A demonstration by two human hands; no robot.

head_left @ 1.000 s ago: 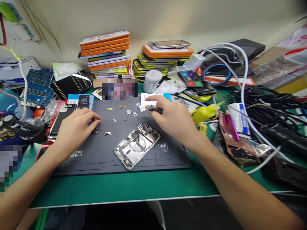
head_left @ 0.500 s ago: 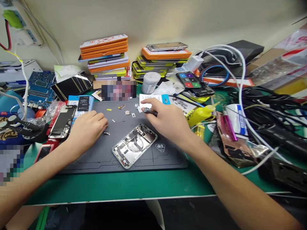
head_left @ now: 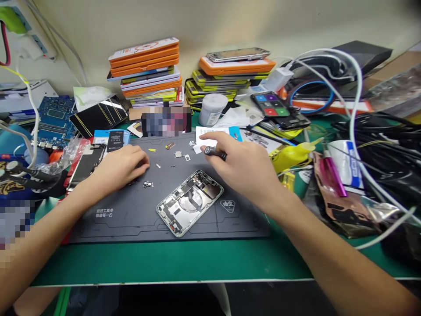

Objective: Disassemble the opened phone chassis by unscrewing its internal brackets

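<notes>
My right hand [head_left: 241, 164] grips a black-handled screwdriver [head_left: 214, 152], its index finger stretched out above the handle; the tip is hidden. Below it on the dark grey mat [head_left: 125, 224] lies an opened phone body [head_left: 190, 202], tilted, with its inner boards and a round coil area showing. My left hand [head_left: 123, 166] hovers low over the mat's left side, fingers loosely bent and slightly apart, with nothing visible in them. Just right of its fingers is a small metal-and-black phone part [head_left: 148, 184]. A dark bit shows under the hand, too hidden to name.
Small parts, including a SIM tray [head_left: 187, 157], lie behind the phone. A phone screen [head_left: 83, 164] and a battery [head_left: 115, 140] sit at left. Orange boxes [head_left: 144, 61] are stacked at the back. A yellow bottle [head_left: 292, 157] and black cables [head_left: 394, 153] crowd the right.
My left hand has drawn back leftward from the small metal-and-black part, which now lies uncovered. My right hand keeps hold of the screwdriver. The view has shifted slightly.
</notes>
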